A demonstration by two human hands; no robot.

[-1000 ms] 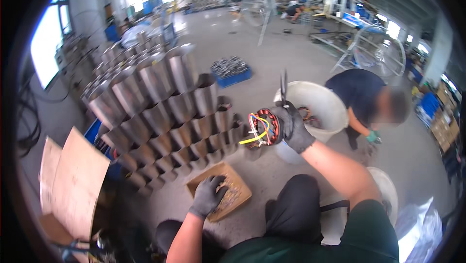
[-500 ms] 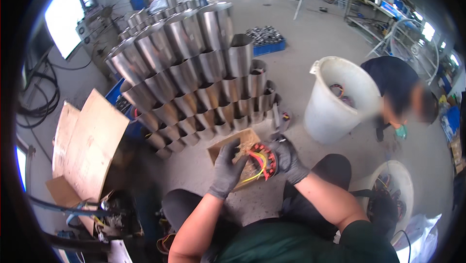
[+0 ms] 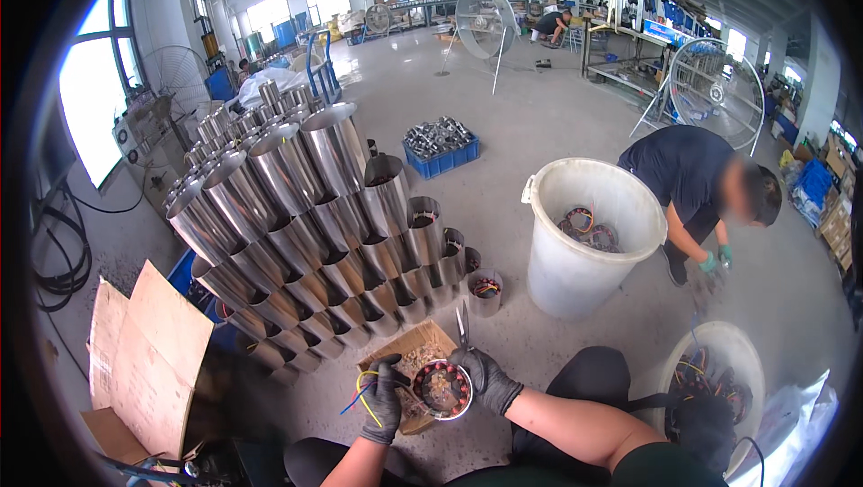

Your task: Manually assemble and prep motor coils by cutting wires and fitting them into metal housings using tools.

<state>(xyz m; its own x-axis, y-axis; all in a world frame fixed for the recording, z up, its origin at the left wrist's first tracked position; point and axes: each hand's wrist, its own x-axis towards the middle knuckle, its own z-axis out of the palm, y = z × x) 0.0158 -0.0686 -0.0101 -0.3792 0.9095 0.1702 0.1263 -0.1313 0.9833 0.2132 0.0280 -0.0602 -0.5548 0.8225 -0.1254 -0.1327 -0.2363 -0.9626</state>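
From my remote seat I have both gloved hands low in the frame, a little left of its middle, with the wound ring (image 3: 441,389) between them, its opening turned up toward my camera. It sits in front of the cardboard box (image 3: 395,343) of brown scraps, covering part of it.

My right hand (image 3: 486,381) has its fingers curled on the ring's right edge, and the same hand keeps a pair of scissors (image 3: 462,325), blades pointing up the frame. My left hand (image 3: 385,402) is at the ring's left side, fingers bent narrow around the coloured leads (image 3: 364,397), yellow and blue, whose ends stick out to its left. How tightly they press, I cannot tell.

I judge the step in hand as gathering the leads while the ring is supported. The next move calls for a steady right-hand hold, leads kept apart, and blades clear of windings and glove.

Just above, a small metal cylinder (image 3: 485,303) holds another wound part; the tall white bin (image 3: 575,280) stands right of it, and stacked metal tubes (image 3: 279,217) fill the left.
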